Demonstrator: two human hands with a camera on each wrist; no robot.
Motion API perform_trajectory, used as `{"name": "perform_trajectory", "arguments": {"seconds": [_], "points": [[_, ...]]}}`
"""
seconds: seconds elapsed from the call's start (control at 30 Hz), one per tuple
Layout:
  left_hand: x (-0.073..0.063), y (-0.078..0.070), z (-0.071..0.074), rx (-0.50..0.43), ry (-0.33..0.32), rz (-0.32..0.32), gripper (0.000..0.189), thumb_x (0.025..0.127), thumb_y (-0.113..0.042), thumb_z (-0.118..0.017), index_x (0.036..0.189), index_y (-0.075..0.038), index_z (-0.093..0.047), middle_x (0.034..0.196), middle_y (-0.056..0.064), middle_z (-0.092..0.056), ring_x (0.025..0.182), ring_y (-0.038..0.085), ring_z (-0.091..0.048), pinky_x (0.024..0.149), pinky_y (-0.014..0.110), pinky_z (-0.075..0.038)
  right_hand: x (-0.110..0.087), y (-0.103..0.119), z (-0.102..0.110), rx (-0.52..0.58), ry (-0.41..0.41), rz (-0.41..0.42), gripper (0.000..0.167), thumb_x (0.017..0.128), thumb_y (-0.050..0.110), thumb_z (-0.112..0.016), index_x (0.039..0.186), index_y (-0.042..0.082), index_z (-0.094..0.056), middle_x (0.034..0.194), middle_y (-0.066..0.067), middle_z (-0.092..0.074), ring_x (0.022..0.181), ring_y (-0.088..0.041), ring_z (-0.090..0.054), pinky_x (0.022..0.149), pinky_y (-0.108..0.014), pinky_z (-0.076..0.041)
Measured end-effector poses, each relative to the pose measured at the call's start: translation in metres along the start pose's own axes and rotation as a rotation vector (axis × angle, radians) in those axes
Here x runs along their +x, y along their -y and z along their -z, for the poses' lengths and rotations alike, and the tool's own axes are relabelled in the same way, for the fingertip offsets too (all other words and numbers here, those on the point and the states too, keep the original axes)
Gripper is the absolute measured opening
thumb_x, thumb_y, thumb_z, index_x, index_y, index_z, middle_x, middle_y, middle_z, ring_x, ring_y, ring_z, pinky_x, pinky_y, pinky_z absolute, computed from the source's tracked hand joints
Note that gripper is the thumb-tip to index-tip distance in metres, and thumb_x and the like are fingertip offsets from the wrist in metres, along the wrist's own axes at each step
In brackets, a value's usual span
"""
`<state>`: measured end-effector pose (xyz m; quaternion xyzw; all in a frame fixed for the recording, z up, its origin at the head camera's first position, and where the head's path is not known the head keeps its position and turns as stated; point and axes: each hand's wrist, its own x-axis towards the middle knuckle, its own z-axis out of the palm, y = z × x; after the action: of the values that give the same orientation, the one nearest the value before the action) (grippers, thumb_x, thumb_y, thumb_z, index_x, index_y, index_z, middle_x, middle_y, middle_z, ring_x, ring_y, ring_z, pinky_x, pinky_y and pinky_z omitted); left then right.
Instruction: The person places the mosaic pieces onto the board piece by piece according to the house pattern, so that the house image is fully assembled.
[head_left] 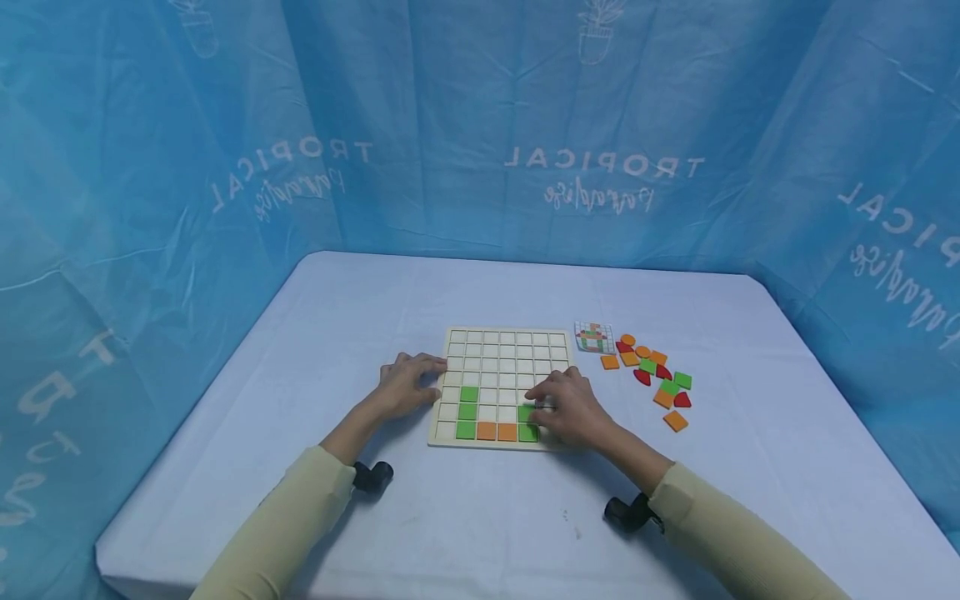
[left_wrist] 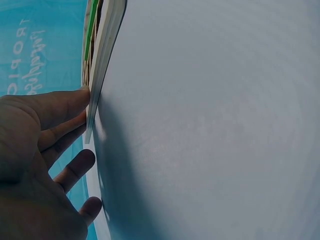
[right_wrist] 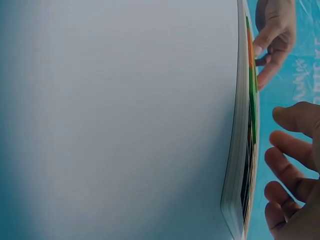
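A square wooden grid board lies on the table with green and orange square tiles in its cells. Three green tiles form a column at the left, and two orange tiles continue along the bottom row. At the right, two green tiles sit one above the other, the upper partly hidden by my right hand. That hand hovers over the board's lower right with loosely bent fingers; the right wrist view shows nothing between them. My left hand rests its fingertips against the board's left edge.
Right of the board lies a small pattern card with a coloured figure on a grid. Beyond it are scattered loose pieces: orange squares, orange discs, green squares and red rounded pieces. A white cloth covers the table.
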<state>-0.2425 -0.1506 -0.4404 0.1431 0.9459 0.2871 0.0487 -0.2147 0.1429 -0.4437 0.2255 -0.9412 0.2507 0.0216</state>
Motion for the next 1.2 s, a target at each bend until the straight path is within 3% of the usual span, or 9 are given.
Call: {"name": "perform_trajectory", "arguments": {"seconds": [0.2,0.43,0.63,0.83,1.0,1.2], "points": [[0.0,0.0,0.0,0.0,-0.004,-0.004,0.045,0.086,-0.014,-0.07,0.13,-0.008,-0.061,0.138,0.005,-0.052,0.114,0.025,-0.041,0.092,0.049,-0.024,-0.007,-0.014,0.013,0.033,-0.093,0.015,0.023,0.079,0.016,-0.077,0.101,0.01,-0.075,0.089,0.001,-0.061,0.088,-0.021,-0.043,0.075,-0.04,-0.032],[0.0,-0.001,0.001,0.005,0.001,0.001,0.045,0.086,-0.014,-0.07,0.13,-0.008,-0.06,0.139,0.004,-0.051,0.112,0.024,-0.041,0.089,0.046,-0.025,-0.023,-0.051,0.038,0.022,-0.161,-0.141,0.028,0.081,0.017,-0.076,0.107,0.007,-0.073,0.097,-0.006,-0.063,0.102,-0.028,-0.044,0.08,-0.044,-0.037],[0.0,0.0,0.001,0.003,-0.002,0.002,0.045,0.087,-0.014,-0.07,0.13,-0.007,-0.06,0.138,0.004,-0.052,0.11,0.023,-0.041,0.087,0.044,-0.026,-0.043,-0.096,0.066,0.003,-0.209,-0.244,0.03,0.084,0.015,-0.073,0.11,0.0,-0.07,0.102,-0.017,-0.062,0.099,-0.033,-0.042,0.077,-0.045,-0.034],[0.0,0.001,0.0,0.003,0.002,-0.004,0.045,0.086,-0.013,-0.07,0.129,-0.005,-0.06,0.138,0.006,-0.051,0.106,0.024,-0.041,0.085,0.044,-0.028,-0.06,-0.131,0.087,-0.008,-0.23,-0.384,0.034,0.086,0.016,-0.07,0.113,-0.004,-0.066,0.107,-0.024,-0.056,0.101,-0.039,-0.039,0.072,-0.046,-0.035],[0.0,0.001,0.0,-0.018,0.005,0.0,0.045,0.086,-0.012,-0.07,0.129,-0.005,-0.06,0.138,0.007,-0.052,0.107,0.024,-0.041,0.087,0.044,-0.028,-0.066,-0.154,0.093,-0.061,-0.233,-0.417,0.036,0.086,0.014,-0.068,0.115,-0.007,-0.064,0.107,-0.027,-0.056,0.102,-0.044,-0.038,0.079,-0.054,-0.031],[0.0,0.0,-0.001,-0.036,0.006,-0.005,0.045,0.086,-0.012,-0.07,0.13,-0.005,-0.059,0.139,0.007,-0.051,0.117,0.027,-0.04,0.091,0.046,-0.028,-0.066,-0.171,0.096,-0.094,-0.175,-0.446,0.039,0.086,0.015,-0.068,0.116,-0.008,-0.062,0.109,-0.029,-0.054,0.103,-0.047,-0.037,0.083,-0.058,-0.03]]}}
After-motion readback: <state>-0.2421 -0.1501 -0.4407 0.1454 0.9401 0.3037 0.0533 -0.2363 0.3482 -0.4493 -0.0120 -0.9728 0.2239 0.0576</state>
